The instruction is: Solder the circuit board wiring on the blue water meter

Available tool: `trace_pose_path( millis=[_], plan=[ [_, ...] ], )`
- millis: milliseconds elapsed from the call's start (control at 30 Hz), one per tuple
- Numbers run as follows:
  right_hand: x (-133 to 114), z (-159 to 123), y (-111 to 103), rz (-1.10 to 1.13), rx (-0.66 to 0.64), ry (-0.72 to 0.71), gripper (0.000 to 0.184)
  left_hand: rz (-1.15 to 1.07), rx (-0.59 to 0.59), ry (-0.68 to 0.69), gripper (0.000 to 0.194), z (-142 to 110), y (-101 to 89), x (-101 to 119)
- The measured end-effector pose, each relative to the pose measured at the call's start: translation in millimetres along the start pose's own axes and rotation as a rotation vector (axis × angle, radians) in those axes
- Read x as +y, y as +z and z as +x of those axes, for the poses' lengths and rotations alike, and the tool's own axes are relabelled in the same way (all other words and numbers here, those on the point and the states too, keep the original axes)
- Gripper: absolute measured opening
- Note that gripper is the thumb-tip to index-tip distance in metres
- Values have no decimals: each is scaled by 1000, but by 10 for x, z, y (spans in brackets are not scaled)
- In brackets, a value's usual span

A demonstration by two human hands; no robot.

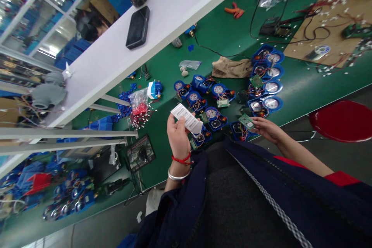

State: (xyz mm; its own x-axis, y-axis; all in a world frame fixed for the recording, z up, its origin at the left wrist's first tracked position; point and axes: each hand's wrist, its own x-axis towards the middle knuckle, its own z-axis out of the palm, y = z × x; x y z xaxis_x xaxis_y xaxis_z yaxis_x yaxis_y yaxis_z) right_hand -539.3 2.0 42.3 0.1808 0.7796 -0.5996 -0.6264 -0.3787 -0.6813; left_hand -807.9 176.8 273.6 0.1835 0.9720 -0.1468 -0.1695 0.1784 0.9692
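Observation:
My left hand (178, 135) grips a white sheet of barcode labels (187, 119) between thumb and fingers, above the green bench. My right hand (266, 128) pinches a small green circuit board (246, 121) with a pale label on it, by its right edge. That board hangs over a blue meter (238, 130) near the bench's front edge. Between and beyond my hands stand several blue water meters with round dials, such as one meter (213, 114) with wires and a board attached. A stacked group of open blue meters (271, 102) lies beyond my right hand.
A white shelf (104, 62) crosses over the bench, with a black phone (138, 27) on it. Orange pliers (235, 10), a brown cloth (231, 67) and a bag of red parts (139, 102) lie around the meters. A red stool (343, 120) stands at right.

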Motion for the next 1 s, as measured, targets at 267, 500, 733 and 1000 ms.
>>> trace_pose_path(
  millis=[267,500,733,1000],
  plan=[
    [6,17,-13,18,3,4,29,2,1,11,34,-6,0,7],
    [14,17,-16,9,-6,-2,29,-4,-8,19,31,-11,2,7],
    [-4,0,4,7,-2,-2,27,17,-18,0,32,-13,5,16],
    [-6,13,6,9,8,5,27,12,-18,12,34,-9,10,5]
  ],
)
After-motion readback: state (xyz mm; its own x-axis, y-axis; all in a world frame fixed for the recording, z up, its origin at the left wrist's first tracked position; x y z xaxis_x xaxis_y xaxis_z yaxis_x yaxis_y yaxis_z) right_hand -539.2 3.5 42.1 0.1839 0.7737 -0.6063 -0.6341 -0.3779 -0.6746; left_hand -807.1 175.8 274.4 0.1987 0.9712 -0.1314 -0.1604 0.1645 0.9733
